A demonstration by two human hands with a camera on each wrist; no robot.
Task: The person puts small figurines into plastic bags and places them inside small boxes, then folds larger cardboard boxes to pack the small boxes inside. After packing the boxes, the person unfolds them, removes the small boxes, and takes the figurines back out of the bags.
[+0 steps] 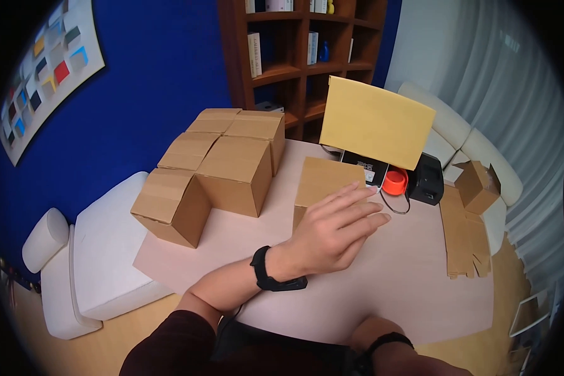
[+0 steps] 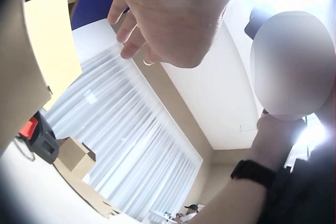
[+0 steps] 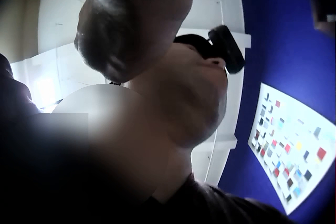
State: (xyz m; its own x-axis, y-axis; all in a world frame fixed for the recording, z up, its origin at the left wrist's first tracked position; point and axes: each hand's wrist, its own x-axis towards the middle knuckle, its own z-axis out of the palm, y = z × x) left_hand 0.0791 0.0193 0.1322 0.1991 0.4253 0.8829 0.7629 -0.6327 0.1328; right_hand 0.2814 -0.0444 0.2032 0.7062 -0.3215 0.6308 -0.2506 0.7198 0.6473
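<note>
My left hand [image 1: 335, 232] reaches over the table with its fingers spread and loosely straight, holding nothing. It overlaps the near right side of a single brown cardboard box [image 1: 329, 178] in the head view. In the left wrist view the left hand [image 2: 168, 19] shows its palm side, fingers relaxed. My right forearm [image 1: 382, 338] bends back toward my body at the bottom of the head view, its hand out of frame. The right wrist view has the right hand [image 3: 136, 19] dark and close to my face and neck; I cannot tell how its fingers lie.
Several closed cardboard boxes [image 1: 232, 160] stand grouped on the left of the pink-covered table [image 1: 407, 282]. Behind the single box are a yellow panel [image 1: 379, 122], a red round object [image 1: 394, 182] and a black device [image 1: 426, 178]. Flattened cardboard [image 1: 464, 238] and an open small box [image 1: 478, 188] lie right.
</note>
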